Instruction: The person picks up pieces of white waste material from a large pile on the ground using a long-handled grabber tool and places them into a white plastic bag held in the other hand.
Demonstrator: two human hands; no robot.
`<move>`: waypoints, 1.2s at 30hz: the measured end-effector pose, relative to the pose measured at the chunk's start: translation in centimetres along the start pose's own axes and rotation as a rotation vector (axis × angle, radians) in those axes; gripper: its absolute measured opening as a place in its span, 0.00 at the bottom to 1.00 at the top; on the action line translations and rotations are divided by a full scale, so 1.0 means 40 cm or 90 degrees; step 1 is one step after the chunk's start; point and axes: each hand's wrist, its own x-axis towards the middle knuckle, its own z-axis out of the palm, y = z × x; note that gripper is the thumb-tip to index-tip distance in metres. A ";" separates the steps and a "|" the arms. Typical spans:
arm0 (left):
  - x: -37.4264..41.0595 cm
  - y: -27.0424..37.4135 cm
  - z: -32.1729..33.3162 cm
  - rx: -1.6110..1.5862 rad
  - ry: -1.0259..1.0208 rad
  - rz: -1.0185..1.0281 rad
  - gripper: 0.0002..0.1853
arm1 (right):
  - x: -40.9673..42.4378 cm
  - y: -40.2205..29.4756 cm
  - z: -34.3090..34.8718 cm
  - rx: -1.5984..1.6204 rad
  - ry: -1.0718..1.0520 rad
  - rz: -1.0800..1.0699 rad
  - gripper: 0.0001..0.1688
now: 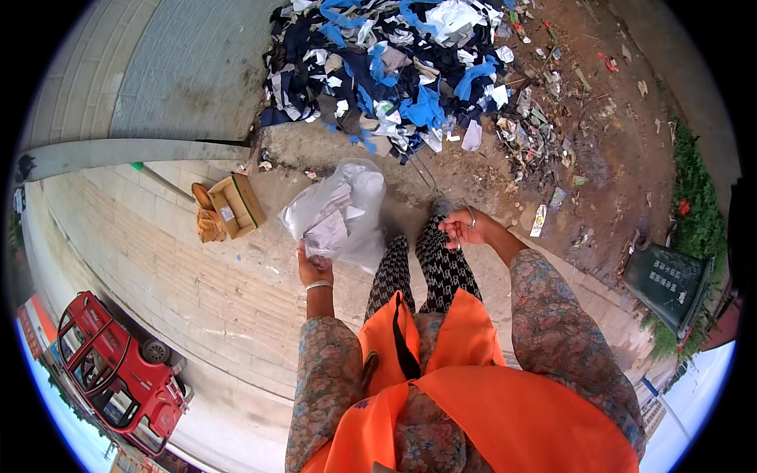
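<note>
My left hand grips a translucent plastic bag by its near left edge; pale paper or cloth scraps show inside it. My right hand, at the right of my legs, is closed around the handle end of a thin metal rod tool. The rod reaches forward to a heap of dark, blue and white fabric scraps at the top of the view. Its far tip is lost among the scraps. A metal bangle is on each wrist.
An open cardboard box stands on the pavement at left, beside an orange-brown bag and a green-ended pole. Litter lies on bare soil at right. A dark green bin and a red vehicle are farther off.
</note>
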 end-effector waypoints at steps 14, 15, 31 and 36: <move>0.003 -0.014 0.081 -0.044 -0.144 0.015 0.21 | -0.589 0.099 -0.022 0.331 -0.109 -0.208 0.14; -0.007 -0.007 0.097 -0.046 -0.153 0.014 0.21 | -0.597 0.097 -0.015 0.355 -0.127 -0.224 0.14; 0.003 -0.002 0.203 -0.018 -0.216 0.023 0.21 | -0.547 -0.078 0.033 0.107 0.088 -0.303 0.09; 0.003 0.007 0.204 -0.025 -0.197 0.018 0.21 | -0.561 -0.045 0.052 0.083 0.082 -0.336 0.11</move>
